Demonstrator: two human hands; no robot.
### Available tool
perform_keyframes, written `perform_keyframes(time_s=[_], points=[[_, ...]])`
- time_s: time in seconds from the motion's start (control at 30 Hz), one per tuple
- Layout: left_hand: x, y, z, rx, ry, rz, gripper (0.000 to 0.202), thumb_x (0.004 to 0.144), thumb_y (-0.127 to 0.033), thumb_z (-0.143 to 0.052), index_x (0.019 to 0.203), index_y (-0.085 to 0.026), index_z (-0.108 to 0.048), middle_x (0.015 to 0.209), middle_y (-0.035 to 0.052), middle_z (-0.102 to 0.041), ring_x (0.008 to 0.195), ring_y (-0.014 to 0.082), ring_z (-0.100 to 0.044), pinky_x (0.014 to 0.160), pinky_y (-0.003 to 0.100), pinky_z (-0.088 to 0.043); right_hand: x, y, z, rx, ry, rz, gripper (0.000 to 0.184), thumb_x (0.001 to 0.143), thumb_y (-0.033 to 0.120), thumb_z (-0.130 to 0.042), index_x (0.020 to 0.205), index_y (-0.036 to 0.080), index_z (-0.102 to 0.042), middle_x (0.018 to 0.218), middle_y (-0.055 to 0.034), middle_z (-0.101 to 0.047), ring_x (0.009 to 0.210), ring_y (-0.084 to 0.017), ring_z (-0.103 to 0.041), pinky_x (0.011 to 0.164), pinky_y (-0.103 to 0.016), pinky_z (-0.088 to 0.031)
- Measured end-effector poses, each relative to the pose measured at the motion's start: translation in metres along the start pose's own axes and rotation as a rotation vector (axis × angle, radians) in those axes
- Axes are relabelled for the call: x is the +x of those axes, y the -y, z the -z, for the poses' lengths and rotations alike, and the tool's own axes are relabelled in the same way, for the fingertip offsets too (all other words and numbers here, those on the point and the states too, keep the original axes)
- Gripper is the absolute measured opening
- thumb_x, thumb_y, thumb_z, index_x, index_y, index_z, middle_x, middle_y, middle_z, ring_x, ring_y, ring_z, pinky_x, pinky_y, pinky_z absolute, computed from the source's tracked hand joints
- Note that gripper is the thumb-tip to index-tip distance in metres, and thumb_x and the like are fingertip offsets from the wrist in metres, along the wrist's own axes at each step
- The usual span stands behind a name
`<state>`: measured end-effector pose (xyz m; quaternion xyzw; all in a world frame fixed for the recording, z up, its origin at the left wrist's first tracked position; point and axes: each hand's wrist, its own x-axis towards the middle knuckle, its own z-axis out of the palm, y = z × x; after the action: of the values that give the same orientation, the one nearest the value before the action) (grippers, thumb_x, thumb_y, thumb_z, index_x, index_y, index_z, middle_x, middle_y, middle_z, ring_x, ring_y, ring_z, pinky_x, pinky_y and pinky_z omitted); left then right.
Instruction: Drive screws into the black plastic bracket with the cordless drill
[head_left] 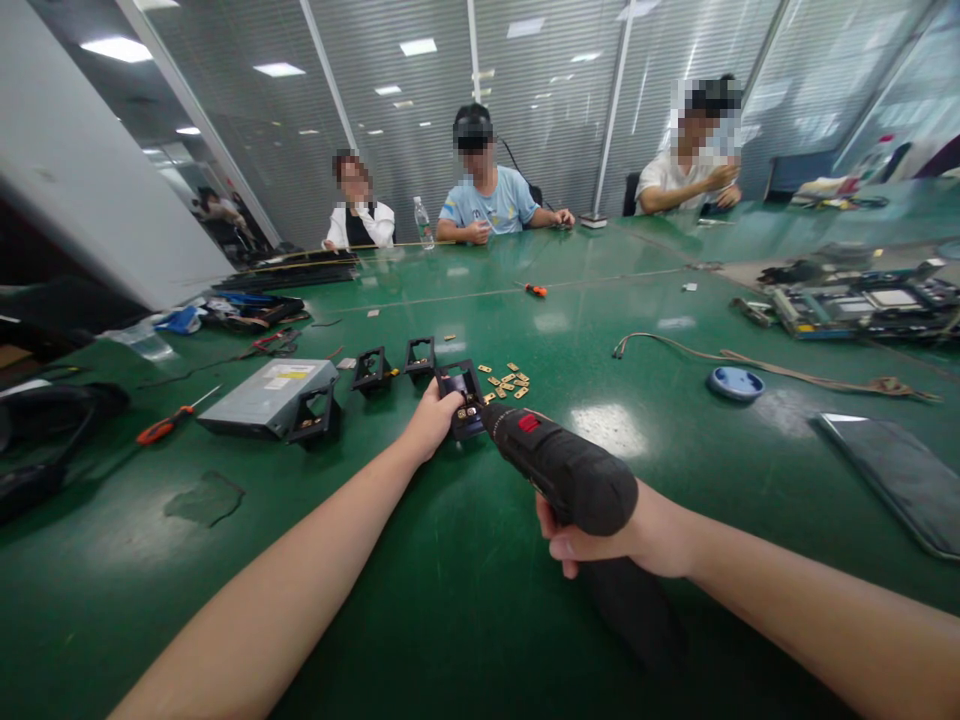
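The left hand [429,425] grips the left side of an open, black, plastic-looking frame [469,425], well short of the far edge of the table [450,570]; the right hand [600,545] wraps a matte black drill [562,455], its barrel slanting forward-left to the frame's right side, contact unclear. Beyond lie flat, oblong brass-coloured pieces [507,380] on glossy green.

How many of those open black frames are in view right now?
4: one frame in the left hand, another beside the silver box, a third right of the box, a fourth just beyond the left hand. More could be hidden.
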<state>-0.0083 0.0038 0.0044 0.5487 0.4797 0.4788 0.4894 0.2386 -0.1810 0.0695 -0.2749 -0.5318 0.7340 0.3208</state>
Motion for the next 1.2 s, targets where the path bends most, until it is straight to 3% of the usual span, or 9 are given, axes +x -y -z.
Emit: perform_keyframes(time_s=[0.47, 0.7, 0.9, 1.2], points=[[0.001, 0.003, 0.001, -0.028, 0.008, 0.007, 0.035, 0.071, -0.029, -0.071, 0.104, -0.022, -0.065, 0.097, 0.0026, -0.072, 0.090, 0.0227, -0.067, 0.090, 0.041, -0.057, 0.000, -0.007, 0.002, 0.029, -0.009, -0.018, 0.080, 0.073, 0.023, -0.098, 0.143, 0.020, -0.058, 0.083, 0.0035, -0.068, 0.064, -0.016, -0.072, 0.062, -0.032, -0.065], [-0.001, 0.002, -0.001, -0.039, 0.002, -0.001, 0.038, 0.071, -0.029, -0.071, 0.107, -0.022, -0.064, 0.096, 0.0017, -0.072, 0.089, 0.0222, -0.067, 0.090, 0.040, -0.057, 0.000, -0.013, 0.004, 0.044, -0.022, -0.022, 0.106, 0.073, 0.020, -0.098, 0.161, 0.025, -0.038, 0.085, 0.0032, -0.071, 0.066, -0.017, -0.074, 0.061, -0.032, -0.065], [-0.002, -0.001, -0.001, -0.045, 0.016, 0.012, 0.037, 0.071, -0.030, -0.072, 0.106, -0.021, -0.064, 0.097, 0.0028, -0.072, 0.090, 0.0237, -0.068, 0.089, 0.042, -0.057, -0.001, -0.005, 0.001, 0.036, -0.003, -0.038, 0.085, 0.074, 0.021, -0.097, 0.148, 0.021, -0.055, 0.083, 0.0023, -0.069, 0.067, -0.018, -0.073, 0.064, -0.033, -0.064], [-0.002, -0.001, -0.001, -0.048, 0.005, 0.009, 0.037, 0.069, -0.030, -0.072, 0.104, -0.022, -0.065, 0.096, 0.0026, -0.072, 0.089, 0.0230, -0.068, 0.090, 0.042, -0.057, 0.002, -0.010, 0.001, 0.049, -0.010, 0.001, 0.076, 0.072, 0.021, -0.097, 0.139, 0.021, -0.061, 0.080, 0.0031, -0.068, 0.064, -0.017, -0.071, 0.059, -0.031, -0.063]])
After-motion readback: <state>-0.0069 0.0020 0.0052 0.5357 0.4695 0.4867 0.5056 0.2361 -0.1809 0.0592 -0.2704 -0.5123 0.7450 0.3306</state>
